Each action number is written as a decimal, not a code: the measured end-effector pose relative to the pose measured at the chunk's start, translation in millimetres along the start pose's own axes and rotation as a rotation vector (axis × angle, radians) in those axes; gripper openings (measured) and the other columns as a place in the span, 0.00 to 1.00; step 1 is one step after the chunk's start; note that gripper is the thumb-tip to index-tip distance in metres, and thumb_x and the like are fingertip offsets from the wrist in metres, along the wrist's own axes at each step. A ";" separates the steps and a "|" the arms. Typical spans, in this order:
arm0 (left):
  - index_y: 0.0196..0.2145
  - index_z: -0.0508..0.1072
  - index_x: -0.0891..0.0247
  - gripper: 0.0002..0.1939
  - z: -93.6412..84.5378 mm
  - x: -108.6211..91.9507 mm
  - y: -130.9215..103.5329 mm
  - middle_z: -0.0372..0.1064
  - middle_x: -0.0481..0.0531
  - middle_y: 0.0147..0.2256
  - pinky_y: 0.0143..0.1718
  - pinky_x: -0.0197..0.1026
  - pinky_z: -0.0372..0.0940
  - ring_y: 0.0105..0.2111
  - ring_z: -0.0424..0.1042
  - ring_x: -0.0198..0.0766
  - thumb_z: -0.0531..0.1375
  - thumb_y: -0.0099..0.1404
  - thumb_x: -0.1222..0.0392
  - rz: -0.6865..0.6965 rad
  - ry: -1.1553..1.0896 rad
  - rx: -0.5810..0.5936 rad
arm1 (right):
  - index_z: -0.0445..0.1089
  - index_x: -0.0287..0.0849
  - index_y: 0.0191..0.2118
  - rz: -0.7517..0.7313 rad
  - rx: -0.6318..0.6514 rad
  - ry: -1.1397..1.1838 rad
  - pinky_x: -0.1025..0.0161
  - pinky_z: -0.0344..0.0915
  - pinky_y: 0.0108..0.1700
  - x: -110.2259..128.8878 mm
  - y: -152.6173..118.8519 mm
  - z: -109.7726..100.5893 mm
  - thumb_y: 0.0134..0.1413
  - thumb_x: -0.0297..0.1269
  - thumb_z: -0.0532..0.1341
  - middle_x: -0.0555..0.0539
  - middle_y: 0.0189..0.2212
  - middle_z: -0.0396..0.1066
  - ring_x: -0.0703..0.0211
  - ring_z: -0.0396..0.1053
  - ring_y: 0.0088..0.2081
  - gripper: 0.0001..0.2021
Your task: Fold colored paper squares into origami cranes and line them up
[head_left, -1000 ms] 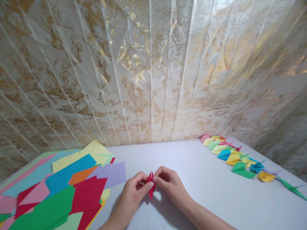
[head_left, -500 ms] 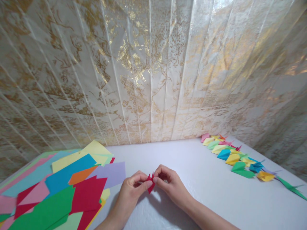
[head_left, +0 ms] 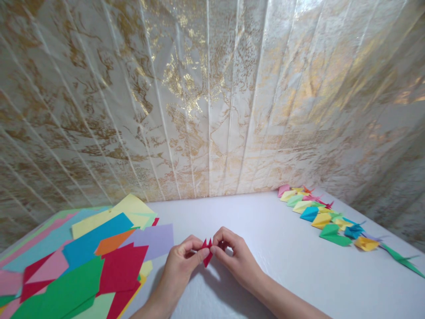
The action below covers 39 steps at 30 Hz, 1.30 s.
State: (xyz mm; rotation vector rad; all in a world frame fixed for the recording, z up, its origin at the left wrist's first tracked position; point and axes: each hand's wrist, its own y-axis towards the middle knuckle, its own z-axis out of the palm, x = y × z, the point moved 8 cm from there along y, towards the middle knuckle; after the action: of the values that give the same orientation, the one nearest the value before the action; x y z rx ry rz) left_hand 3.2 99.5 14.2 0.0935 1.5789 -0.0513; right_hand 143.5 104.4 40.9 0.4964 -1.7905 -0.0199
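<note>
A small folded red paper with two upright points and one point facing down is held between both hands, a little above the table. My left hand pinches its left side between thumb and fingers. On the right side, my right hand grips it with thumb and forefinger. The fingertips nearly meet and cover part of the folds. Shadows of the hands fall on the white table below.
Loose coloured paper sheets, among them a green one and a blue one, overlap at the left. Several folded paper figures, including a green one, lie in rows at the right. A gold-patterned curtain hangs behind the table.
Both hands and the red paper have shifted very slightly left. The grip on the paper looks the same.
</note>
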 end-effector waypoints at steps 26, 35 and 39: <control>0.27 0.72 0.61 0.16 6.0 -12.0 -6.0 0.65 0.46 0.25 0.31 0.36 0.61 0.28 0.64 0.38 0.63 0.59 0.45 0.032 0.086 -0.026 | 0.69 0.42 0.32 -0.015 0.001 -0.067 0.63 0.60 0.38 -1.2 -2.1 6.7 0.56 0.34 0.64 0.50 0.30 0.68 0.59 0.64 0.34 0.04; 0.30 0.74 0.61 0.16 5.4 -6.4 -6.0 0.70 0.47 0.27 0.32 0.36 0.61 0.30 0.67 0.39 0.62 0.62 0.45 0.038 0.107 -0.021 | 0.68 0.41 0.26 0.002 -0.018 0.009 0.63 0.59 0.36 1.7 -2.0 0.7 0.58 0.37 0.62 0.51 0.26 0.67 0.59 0.63 0.31 0.11; 0.32 0.74 0.62 0.18 8.9 -0.5 -4.9 0.71 0.48 0.29 0.34 0.36 0.61 0.32 0.68 0.40 0.60 0.63 0.42 0.013 0.084 0.030 | 0.67 0.42 0.26 0.033 -0.063 0.111 0.62 0.58 0.37 -1.3 -0.7 -4.4 0.57 0.40 0.63 0.51 0.26 0.66 0.59 0.62 0.31 0.12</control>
State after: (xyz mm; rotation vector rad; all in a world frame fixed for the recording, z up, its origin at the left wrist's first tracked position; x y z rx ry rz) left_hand 11.6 93.8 14.4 0.1302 1.6619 -0.0616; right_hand 148.1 105.3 40.7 0.4152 -1.6838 -0.0248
